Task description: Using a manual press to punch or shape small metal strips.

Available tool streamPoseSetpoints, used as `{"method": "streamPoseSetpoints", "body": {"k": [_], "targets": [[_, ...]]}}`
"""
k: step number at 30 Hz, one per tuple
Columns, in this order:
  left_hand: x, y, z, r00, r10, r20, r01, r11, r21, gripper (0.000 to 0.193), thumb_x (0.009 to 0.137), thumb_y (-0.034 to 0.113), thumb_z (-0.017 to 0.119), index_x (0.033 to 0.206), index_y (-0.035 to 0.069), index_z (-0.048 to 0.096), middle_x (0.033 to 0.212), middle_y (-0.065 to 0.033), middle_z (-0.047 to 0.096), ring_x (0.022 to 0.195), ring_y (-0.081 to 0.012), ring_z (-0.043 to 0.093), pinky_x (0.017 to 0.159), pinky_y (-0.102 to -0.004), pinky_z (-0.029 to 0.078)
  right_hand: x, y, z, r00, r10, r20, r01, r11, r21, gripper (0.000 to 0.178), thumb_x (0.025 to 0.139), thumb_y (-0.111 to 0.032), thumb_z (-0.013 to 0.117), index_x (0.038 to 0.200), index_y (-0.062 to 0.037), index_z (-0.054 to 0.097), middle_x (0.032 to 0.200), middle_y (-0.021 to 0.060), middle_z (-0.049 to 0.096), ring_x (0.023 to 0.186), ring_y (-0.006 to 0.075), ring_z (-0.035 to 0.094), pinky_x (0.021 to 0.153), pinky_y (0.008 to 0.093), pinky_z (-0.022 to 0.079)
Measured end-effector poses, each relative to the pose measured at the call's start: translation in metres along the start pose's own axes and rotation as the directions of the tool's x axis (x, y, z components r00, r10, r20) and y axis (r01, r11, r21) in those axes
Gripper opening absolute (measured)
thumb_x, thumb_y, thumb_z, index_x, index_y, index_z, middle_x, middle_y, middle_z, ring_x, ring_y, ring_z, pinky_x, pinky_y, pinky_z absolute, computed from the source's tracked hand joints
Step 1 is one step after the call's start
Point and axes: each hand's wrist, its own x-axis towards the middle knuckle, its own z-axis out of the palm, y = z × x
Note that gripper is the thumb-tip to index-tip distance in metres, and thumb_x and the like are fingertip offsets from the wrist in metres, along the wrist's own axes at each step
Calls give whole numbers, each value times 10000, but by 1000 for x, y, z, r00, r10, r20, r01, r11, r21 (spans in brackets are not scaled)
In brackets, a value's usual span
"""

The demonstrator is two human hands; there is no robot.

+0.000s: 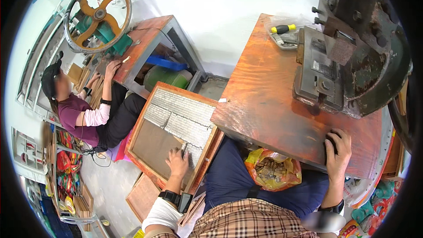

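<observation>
My left hand [177, 164] reaches into a wooden-framed tray [145, 147], its fingers closed round a small metal piece [184, 146]. Tight rows of small silvery metal pieces [185, 105] cover the far and right parts of the tray; bare brown board shows at the near left. My right hand [338, 150] rests on the near edge of the wooden worktable [260, 92], fingers bent and apart, with nothing seen in it. Beyond it stands a heavy metal press [324, 75], with a steel block under its ram.
A yellow-red plastic bag [273, 169] of small metal parts sits in my lap. A clear box [282, 39] with a yellow-black screwdriver [283, 28] lies by the press. At left, a co-worker [81, 110] sits at another bench [147, 28] under a large handwheel [98, 15].
</observation>
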Motion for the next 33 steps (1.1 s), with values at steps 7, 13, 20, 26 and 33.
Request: {"method": "streamPoseSetpoints", "body": {"k": [7,13,20,26,33], "targets": [[33,-43,12,997,72,-32,-75,992,-101,458,852,284,586,1169,-40,518,1278,-228,455,1182,-384,421,950,-517,353,2,-7,2,1000,-9,8,9,999,-53,156,753,-30,637,902,9,612,1009,166,577,977,360,526,891,429,408],[18,-21,22,984,56,-169,-107,945,-310,399,803,224,657,1102,-30,582,1123,-213,577,1055,-357,542,890,-429,438,2,-6,5,1000,-17,6,17,996,-85,161,746,-16,636,902,14,612,995,169,582,942,357,534,877,422,412],[33,-23,-12,980,147,137,-62,870,-489,608,610,177,834,1131,-29,598,1025,-186,656,893,-243,639,795,-323,502,4,-7,5,998,-52,21,55,990,-129,171,744,-12,636,910,22,609,989,172,583,931,353,535,857,412,420],[37,-29,-9,984,112,137,-27,861,-508,613,595,168,846,1137,2,612,1013,-165,665,851,-228,638,756,-310,514,4,-6,5,998,-61,13,62,988,-142,172,746,-12,636,912,23,609,987,173,582,930,349,536,851,406,422],[40,-40,1,990,86,109,-19,861,-508,598,591,166,846,1123,11,623,1003,-169,666,844,-223,640,752,-318,518,3,-9,4,999,-45,4,45,993,-109,161,749,-6,633,907,23,611,983,171,580,929,346,539,839,404,428]]}}
